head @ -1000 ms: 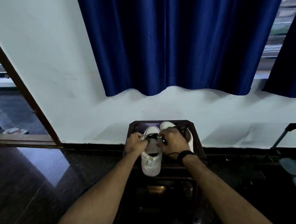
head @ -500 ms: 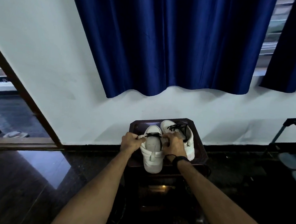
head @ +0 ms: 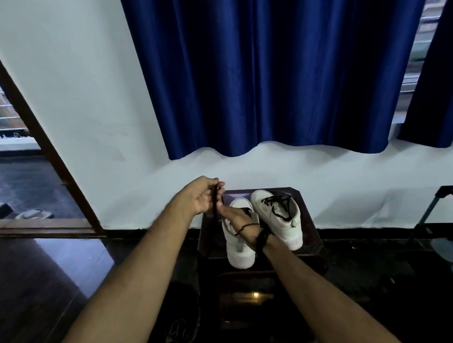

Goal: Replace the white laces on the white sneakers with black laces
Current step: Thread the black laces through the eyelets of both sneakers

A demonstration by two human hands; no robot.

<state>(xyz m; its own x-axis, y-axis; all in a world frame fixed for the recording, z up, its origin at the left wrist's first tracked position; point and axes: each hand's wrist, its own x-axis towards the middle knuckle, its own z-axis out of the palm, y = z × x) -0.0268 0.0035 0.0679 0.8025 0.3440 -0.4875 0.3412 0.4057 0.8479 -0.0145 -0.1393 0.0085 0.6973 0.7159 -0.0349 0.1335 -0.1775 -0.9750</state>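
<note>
Two white sneakers, two hands.

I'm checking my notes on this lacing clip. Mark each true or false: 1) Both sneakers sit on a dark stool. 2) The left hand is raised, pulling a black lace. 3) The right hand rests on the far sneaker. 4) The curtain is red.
1) True: both white sneakers sit on the dark stool.
2) True: the left hand pinches the black lace.
3) False: the right hand is on the near sneaker.
4) False: the curtain is dark blue.
</note>
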